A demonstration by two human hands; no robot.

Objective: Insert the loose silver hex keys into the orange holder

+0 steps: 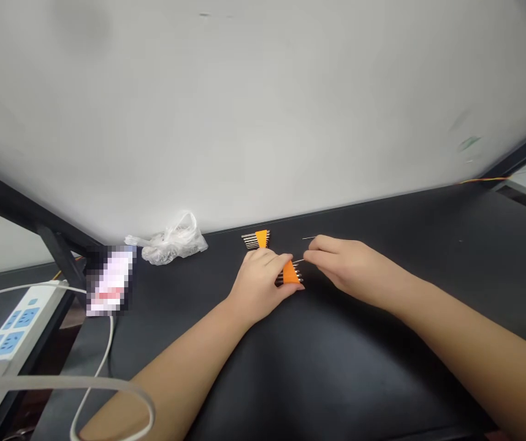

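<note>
My left hand [263, 282] is closed round an orange holder [291, 273], thumb at its near end and fingers over the far end. Several short metal rods stick out of both sides of this holder; their exact kind is too small to tell. Just to the right, my right hand [336, 260] pinches a thin metal rod [300, 261], its tip pointing at the holder's far end. Beyond my right fingers shows another thin rod [309, 237]; whether it lies on the table or is held, I cannot tell. Past my left hand lies a second orange holder [261, 239] with several rods.
On the black table [327, 367], a clear plastic bag [175, 240] lies near the white wall [263, 122]. A blurred-out phone-like object [111, 278] is at left. A white power strip [19, 324] and a white cable [106, 355] run along the left side.
</note>
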